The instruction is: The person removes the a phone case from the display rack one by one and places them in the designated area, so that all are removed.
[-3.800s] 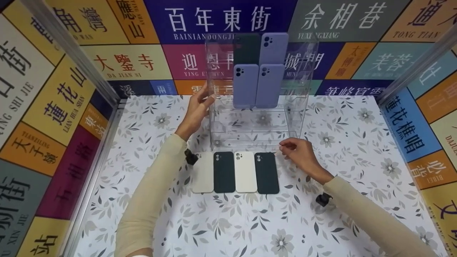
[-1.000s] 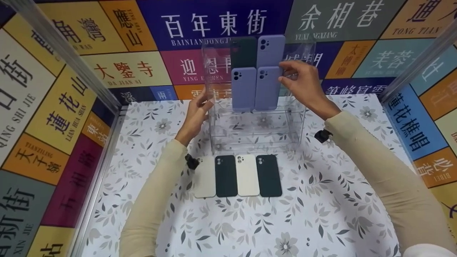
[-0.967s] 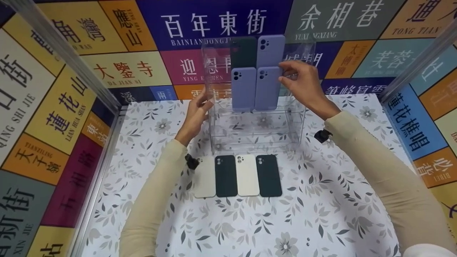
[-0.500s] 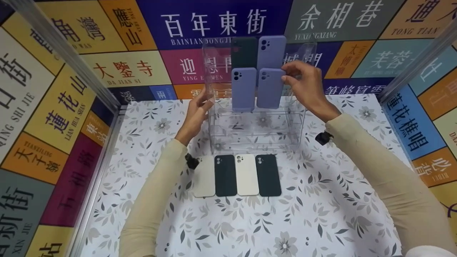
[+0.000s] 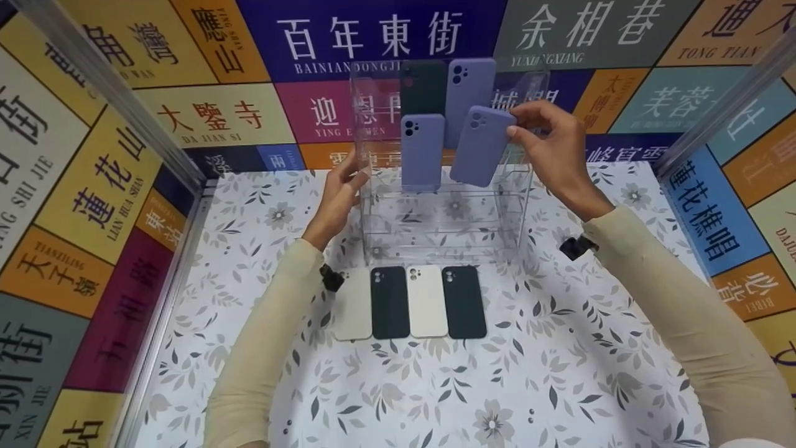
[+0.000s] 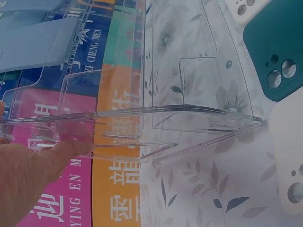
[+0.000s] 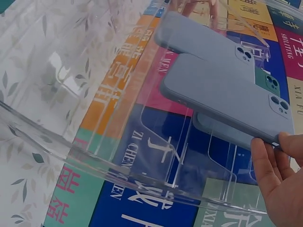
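Note:
My right hand [image 5: 556,149] pinches a purple phone case [image 5: 482,146] by its upper right edge, and the case tilts in front of the clear tiered rack [image 5: 444,235]. In the right wrist view, thumb and fingers clasp this phone case [image 7: 227,97] near its camera holes. My left hand [image 5: 339,199] grips the rack's left side panel; the left wrist view shows that hand [image 6: 35,175] at the clear panel edge. Still on the rack are a purple case [image 5: 423,152] on the lower tier, plus a dark green case [image 5: 424,87] and another purple case [image 5: 471,81] behind.
In front of the rack, a row lies flat on the flowered tabletop [image 5: 398,398]: a white case [image 5: 354,308], a dark green case [image 5: 390,305], a white case [image 5: 427,305] and a dark green case [image 5: 464,305]. Sign-printed panels [image 5: 373,31] stand behind and at both sides.
My right hand rose from near the table to the rack, took hold of the lower right purple case and drew it up and right, tilting it. The left hand stayed at the rack's side.

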Action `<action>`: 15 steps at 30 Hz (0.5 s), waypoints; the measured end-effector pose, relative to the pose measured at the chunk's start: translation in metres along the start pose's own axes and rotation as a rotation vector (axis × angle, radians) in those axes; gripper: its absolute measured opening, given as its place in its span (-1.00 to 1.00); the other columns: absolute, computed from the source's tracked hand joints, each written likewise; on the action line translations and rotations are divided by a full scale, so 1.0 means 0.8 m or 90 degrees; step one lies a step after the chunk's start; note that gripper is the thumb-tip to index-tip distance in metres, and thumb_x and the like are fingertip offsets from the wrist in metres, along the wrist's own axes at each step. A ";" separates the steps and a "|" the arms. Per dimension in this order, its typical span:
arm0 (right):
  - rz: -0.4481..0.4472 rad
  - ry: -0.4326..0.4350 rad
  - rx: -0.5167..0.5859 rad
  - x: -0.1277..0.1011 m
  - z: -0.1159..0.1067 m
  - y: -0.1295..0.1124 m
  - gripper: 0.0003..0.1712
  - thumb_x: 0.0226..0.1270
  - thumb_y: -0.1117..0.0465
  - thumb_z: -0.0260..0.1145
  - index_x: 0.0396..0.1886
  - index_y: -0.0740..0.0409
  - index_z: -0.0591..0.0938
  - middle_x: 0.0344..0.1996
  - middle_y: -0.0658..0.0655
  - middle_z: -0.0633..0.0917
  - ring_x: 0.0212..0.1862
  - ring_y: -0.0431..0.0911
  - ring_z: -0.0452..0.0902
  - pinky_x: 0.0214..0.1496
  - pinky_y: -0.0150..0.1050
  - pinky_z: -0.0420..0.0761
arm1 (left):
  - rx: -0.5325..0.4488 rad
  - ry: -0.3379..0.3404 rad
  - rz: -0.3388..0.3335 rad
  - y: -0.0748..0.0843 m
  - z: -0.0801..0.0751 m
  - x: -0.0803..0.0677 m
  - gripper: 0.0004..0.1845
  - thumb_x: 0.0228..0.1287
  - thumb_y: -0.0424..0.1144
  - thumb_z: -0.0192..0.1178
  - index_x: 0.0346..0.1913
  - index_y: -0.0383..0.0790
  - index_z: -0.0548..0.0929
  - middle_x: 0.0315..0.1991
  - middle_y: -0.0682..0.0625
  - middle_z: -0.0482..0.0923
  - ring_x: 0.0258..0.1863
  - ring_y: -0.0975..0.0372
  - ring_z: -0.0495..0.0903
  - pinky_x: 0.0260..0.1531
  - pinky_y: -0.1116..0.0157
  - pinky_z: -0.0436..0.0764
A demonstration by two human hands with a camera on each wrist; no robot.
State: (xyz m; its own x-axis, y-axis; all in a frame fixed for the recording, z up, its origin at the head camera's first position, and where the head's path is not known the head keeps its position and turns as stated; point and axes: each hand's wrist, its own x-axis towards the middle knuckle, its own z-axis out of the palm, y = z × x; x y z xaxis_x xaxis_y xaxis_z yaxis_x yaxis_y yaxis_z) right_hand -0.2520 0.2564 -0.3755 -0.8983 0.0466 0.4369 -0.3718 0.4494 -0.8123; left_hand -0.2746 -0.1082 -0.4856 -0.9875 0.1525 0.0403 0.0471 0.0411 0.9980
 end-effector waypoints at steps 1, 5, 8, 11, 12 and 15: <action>0.000 0.002 -0.002 -0.002 -0.001 0.001 -0.75 0.50 0.37 0.51 0.11 0.20 0.82 -0.09 0.16 0.80 -0.08 -0.13 0.71 0.06 -0.35 0.73 | -0.001 0.000 0.000 0.000 0.000 0.000 -0.26 0.72 -0.11 0.15 0.80 0.10 0.16 0.56 -0.17 0.45 0.55 -0.03 0.46 0.40 -0.33 0.50; -0.004 0.006 -0.013 -0.013 -0.006 0.006 -0.75 0.49 0.37 0.52 0.11 0.19 0.83 -0.09 0.17 0.81 -0.08 -0.16 0.73 0.05 -0.37 0.74 | -0.010 0.000 0.004 0.000 0.000 0.000 -0.27 0.71 -0.13 0.15 0.80 0.10 0.17 0.57 -0.19 0.43 0.55 -0.04 0.45 0.41 -0.35 0.49; -0.012 0.002 -0.015 -0.022 -0.009 0.012 -0.75 0.49 0.39 0.51 0.11 0.21 0.82 -0.08 0.19 0.81 -0.08 -0.17 0.74 0.02 -0.39 0.74 | -0.012 0.001 0.003 0.001 0.001 0.001 -0.28 0.71 -0.14 0.15 0.79 0.11 0.19 0.55 -0.16 0.46 0.53 -0.04 0.47 0.40 -0.34 0.50; -0.015 -0.006 -0.022 -0.031 -0.013 0.018 -0.73 0.50 0.41 0.49 0.14 0.23 0.81 -0.07 0.21 0.80 -0.08 -0.19 0.73 0.01 -0.40 0.73 | -0.014 -0.002 -0.001 0.001 0.001 0.001 -0.28 0.72 -0.15 0.14 0.79 0.12 0.19 0.55 -0.15 0.45 0.53 -0.04 0.47 0.40 -0.36 0.49; -0.015 -0.008 -0.027 -0.034 -0.014 0.020 -0.73 0.51 0.41 0.49 0.15 0.23 0.81 -0.06 0.20 0.80 -0.08 -0.20 0.73 0.02 -0.40 0.72 | -0.016 -0.003 -0.001 0.001 0.001 0.001 -0.28 0.72 -0.16 0.14 0.79 0.11 0.19 0.56 -0.15 0.45 0.54 -0.04 0.47 0.40 -0.37 0.48; -0.011 -0.013 -0.029 -0.043 -0.017 0.026 -0.71 0.51 0.41 0.48 0.16 0.25 0.80 -0.06 0.22 0.80 -0.08 -0.21 0.73 0.02 -0.41 0.72 | -0.023 -0.005 0.001 0.000 0.000 0.001 -0.28 0.72 -0.16 0.14 0.80 0.09 0.18 0.57 -0.17 0.44 0.55 -0.05 0.46 0.40 -0.37 0.48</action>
State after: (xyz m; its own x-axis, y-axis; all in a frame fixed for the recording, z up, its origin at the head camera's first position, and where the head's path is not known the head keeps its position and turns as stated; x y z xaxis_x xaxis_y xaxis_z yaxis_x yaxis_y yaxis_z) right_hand -0.2257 0.2767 -0.4023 -0.8963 0.0209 0.4430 -0.3770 0.4901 -0.7859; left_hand -0.2753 -0.1082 -0.4852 -0.9862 0.1600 0.0422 0.0437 0.0059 0.9990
